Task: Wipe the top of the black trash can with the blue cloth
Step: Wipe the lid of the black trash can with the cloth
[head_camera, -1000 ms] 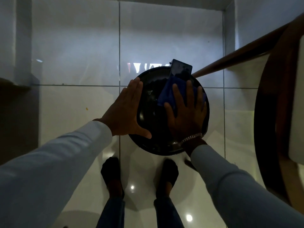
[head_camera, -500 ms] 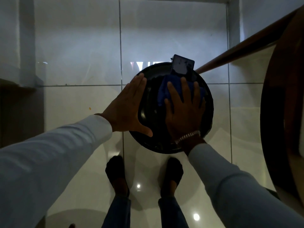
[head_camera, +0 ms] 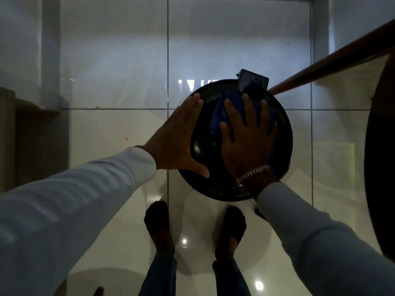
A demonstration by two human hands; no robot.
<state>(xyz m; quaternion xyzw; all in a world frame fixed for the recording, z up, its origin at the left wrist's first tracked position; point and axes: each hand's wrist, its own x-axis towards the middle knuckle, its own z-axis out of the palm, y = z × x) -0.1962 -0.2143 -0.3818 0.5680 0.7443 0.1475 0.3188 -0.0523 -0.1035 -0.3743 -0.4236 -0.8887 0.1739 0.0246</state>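
Note:
A round black trash can [head_camera: 284, 133] stands on the tiled floor, seen from above. Spread on its lid lies the blue cloth [head_camera: 218, 116], mostly covered by my right hand [head_camera: 249, 137], which presses flat on it with the fingers apart. My left hand [head_camera: 177, 142] rests flat against the can's left rim, thumb on the near edge, holding nothing. A dark phone [head_camera: 253, 82] lies on the far rim of the lid, just beyond my right fingertips.
My two feet [head_camera: 159, 227] stand on glossy white tiles just in front of the can. A brown wooden rail [head_camera: 333, 60] runs from the can toward the upper right, and a dark round wooden piece [head_camera: 380, 157] fills the right edge. A dark ledge [head_camera: 27, 133] sits at left.
My right hand has slid with the cloth toward the far side of the lid, nearer the phone. My left hand stays on the left rim.

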